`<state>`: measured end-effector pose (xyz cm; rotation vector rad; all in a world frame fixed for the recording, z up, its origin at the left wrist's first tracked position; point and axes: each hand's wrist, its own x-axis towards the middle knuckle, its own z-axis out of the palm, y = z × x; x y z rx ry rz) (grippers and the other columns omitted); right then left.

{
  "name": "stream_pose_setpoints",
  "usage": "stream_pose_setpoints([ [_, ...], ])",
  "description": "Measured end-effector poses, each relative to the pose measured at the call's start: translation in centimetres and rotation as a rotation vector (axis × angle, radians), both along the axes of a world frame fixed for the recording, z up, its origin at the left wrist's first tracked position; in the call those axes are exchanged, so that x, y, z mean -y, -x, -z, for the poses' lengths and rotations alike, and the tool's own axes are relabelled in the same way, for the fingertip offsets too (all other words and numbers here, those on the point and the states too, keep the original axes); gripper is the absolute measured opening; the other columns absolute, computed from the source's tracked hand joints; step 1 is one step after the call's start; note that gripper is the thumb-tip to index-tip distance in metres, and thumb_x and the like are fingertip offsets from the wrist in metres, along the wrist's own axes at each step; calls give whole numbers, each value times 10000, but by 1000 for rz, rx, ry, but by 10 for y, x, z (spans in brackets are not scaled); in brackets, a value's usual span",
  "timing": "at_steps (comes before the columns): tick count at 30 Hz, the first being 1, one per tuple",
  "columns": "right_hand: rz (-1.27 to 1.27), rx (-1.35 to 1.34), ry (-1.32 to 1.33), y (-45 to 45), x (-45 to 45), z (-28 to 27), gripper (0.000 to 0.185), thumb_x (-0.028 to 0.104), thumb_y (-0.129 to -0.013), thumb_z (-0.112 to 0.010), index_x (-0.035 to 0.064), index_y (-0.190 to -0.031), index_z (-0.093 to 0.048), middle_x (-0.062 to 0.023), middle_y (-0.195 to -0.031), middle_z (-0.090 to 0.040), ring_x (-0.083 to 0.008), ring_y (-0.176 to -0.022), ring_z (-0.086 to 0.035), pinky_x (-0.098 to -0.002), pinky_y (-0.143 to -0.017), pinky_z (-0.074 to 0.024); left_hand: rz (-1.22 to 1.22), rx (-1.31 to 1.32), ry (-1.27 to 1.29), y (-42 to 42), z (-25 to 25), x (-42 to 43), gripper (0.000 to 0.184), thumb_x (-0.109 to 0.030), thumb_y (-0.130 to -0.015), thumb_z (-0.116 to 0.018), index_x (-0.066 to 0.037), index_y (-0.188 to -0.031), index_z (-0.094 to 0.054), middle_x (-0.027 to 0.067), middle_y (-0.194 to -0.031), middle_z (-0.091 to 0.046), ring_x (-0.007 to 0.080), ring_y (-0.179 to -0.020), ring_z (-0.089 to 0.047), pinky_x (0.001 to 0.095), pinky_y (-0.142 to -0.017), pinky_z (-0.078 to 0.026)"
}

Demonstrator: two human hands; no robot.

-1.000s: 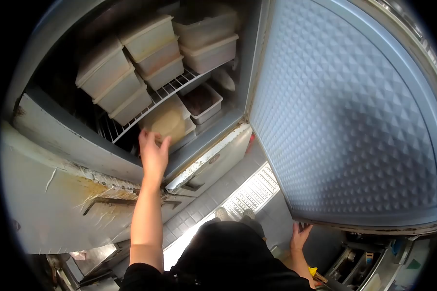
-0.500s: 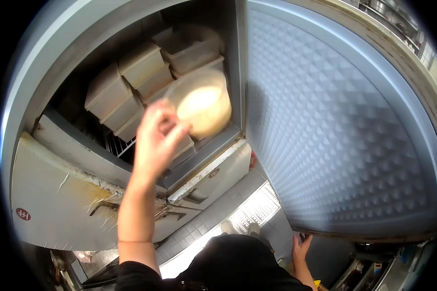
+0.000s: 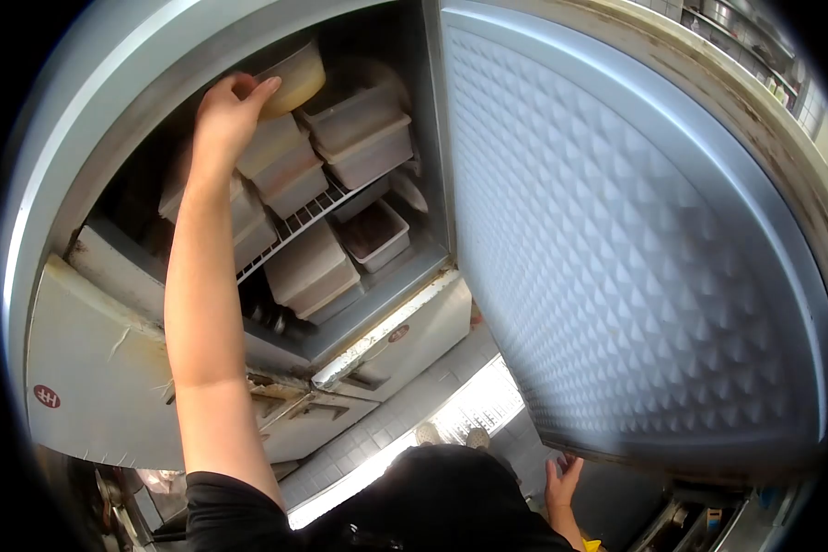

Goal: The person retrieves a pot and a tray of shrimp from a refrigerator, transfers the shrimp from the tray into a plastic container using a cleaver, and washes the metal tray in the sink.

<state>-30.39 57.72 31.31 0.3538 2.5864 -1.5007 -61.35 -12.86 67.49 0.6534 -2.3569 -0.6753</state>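
My left hand [image 3: 232, 109] is raised into the top of the open refrigerator, its fingers pinching the rim of a clear plastic tub [image 3: 296, 81] with pale yellow contents. The tub is tilted above stacked lidded white plastic containers [image 3: 281, 161] on a wire shelf [image 3: 308, 216]. Low on the right, my right hand [image 3: 562, 483] grips the bottom edge of the refrigerator door [image 3: 635, 239], with its fingertips partly hidden there.
Below the wire shelf sit a lidded white container [image 3: 311, 267] and an open one with dark contents [image 3: 374, 232]. Closed lower doors [image 3: 405, 340] have worn, rusty edges. Tiled floor [image 3: 340, 460] lies underfoot, and kitchen shelving [image 3: 745, 41] stands beyond the door.
My left hand has carried the tub up and leftward from the front of the refrigerator, uncovering the lower containers. The door and my right hand have shifted slightly left in view.
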Motion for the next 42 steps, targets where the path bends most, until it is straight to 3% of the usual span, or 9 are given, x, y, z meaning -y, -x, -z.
stream_pose_setpoints([
  [7, 44, 37, -17, 2, 6, 2, 714, 93, -842, -771, -63, -1427, -393, -239, -1384, -466, -339, -1245, -530, -444, -1031, -475, -211, 130, 220, 9, 34, 78, 597, -562, -892, -655, -27, -1158, -648, 235, -1075, -707, 397, -1035, -665, 444, -900, -506],
  [14, 47, 280, -59, -10, 24, 19, 743, 142, -845, -779, -87, -1424, -375, -248, -1389, -476, -352, -1214, -568, -445, -957, -516, -274, -18, 303, -2, 63, 110, 647, -531, -916, -640, -7, -1296, -602, 256, -1244, -640, 416, -1164, -605, 454, -1007, -458],
  [18, -8, 307, -196, -19, 26, 59, 768, 230, -840, -784, -112, -1410, -400, -295, -1373, -509, -382, -1141, -628, -440, -934, -530, -167, -414, 404, -45, 56, 24, 507, -302, -920, -693, 15, -1305, -597, 256, -1253, -627, 420, -1147, -606, 438, -1011, -466],
  [20, -76, 346, -272, -9, 41, 61, 709, 270, -860, -759, -126, -1373, -472, -320, -1317, -576, -395, -1127, -650, -427, -945, -527, 30, -483, 279, -78, 100, -18, 358, -129, -935, -679, 30, -1251, -634, 197, -1199, -679, 285, -1096, -658, 375, -991, -496],
  [22, -112, 389, -275, 2, 59, 66, 648, 278, -871, -747, -120, -1333, -527, -314, -1280, -605, -390, -1136, -649, -423, -946, -530, 193, -343, 290, -106, 158, -49, 315, -35, -862, -683, 32, -1169, -662, 209, -1157, -691, 329, -1073, -677, 397, -941, -534],
  [28, -296, 333, -186, 74, 164, 115, 460, 205, -929, -718, -43, -1298, -601, -227, -1231, -660, -296, -1106, -670, -361, -902, -542, -282, -166, -471, -135, 402, -21, 508, -171, -994, -613, 66, -1421, -471, 221, -1436, -533, 314, -1305, -536, 380, -1110, -394],
  [32, -486, 250, -39, 159, 279, 146, 397, 170, -954, -697, -31, -1286, -614, -188, -1215, -670, -233, -1102, -656, -329, -925, -527, -366, -476, -822, -95, 479, 31, 426, -168, -1016, -564, 75, -1361, -505, 186, -1318, -579, 259, -1179, -580, 342, -1057, -447],
  [36, -431, 232, 193, 222, 378, 195, 388, 144, -978, -669, -44, -1308, -595, -154, -1246, -667, -196, -1144, -636, -315, -979, -504, -431, -933, -1201, -58, 530, 97, 332, -72, -1026, -424, 66, -1313, -518, 211, -1328, -545, 348, -1167, -579, 478, -1046, -523],
  [42, -222, 275, 621, 324, 507, 197, 491, 270, -1001, -646, -61, -1350, -552, -149, -1258, -650, -208, -1157, -626, -325, -1041, -477, -238, -1039, -1634, -26, 547, 147, 431, -250, -1082, -356, 10, -1397, -494, 234, -1423, -506, 413, -1310, -504, 613, -1099, -448],
])
